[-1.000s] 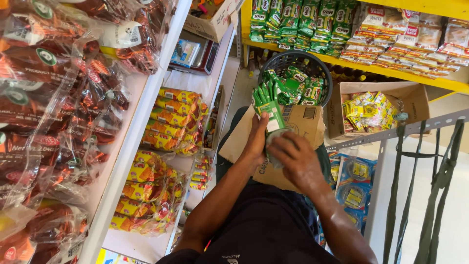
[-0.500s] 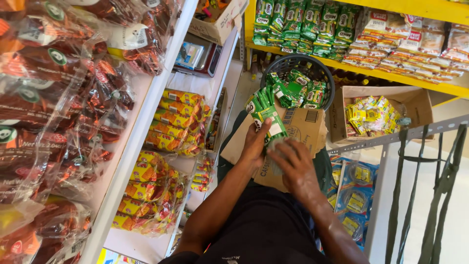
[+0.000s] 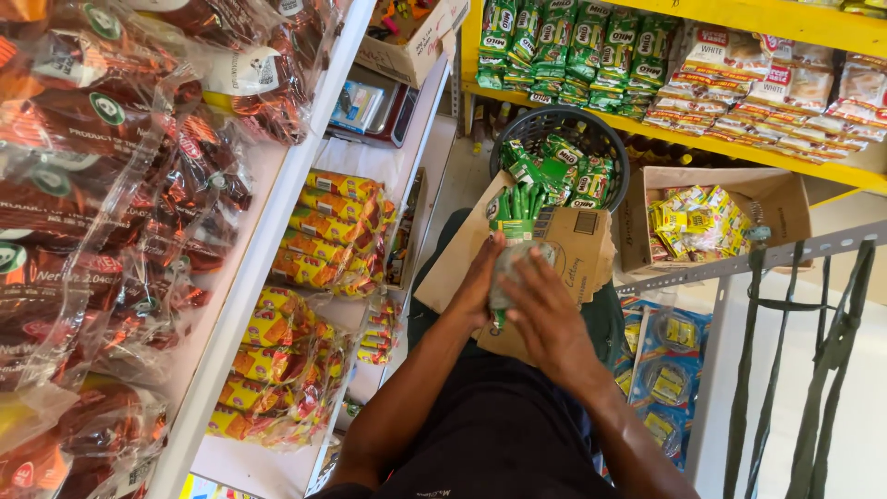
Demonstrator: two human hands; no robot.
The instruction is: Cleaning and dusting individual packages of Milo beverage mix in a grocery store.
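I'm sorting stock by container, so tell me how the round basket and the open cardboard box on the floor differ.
The basket is round, dark and slatted; the cardboard box is square-cornered, brown and solid-walled, flaps open. The basket holds green sachets; the box holds yellow packets. The basket sits right beyond the two hands, left hand and right hand, which hold a strip of green sachets; the box lies off to the right. Both stand below the yellow shelf.
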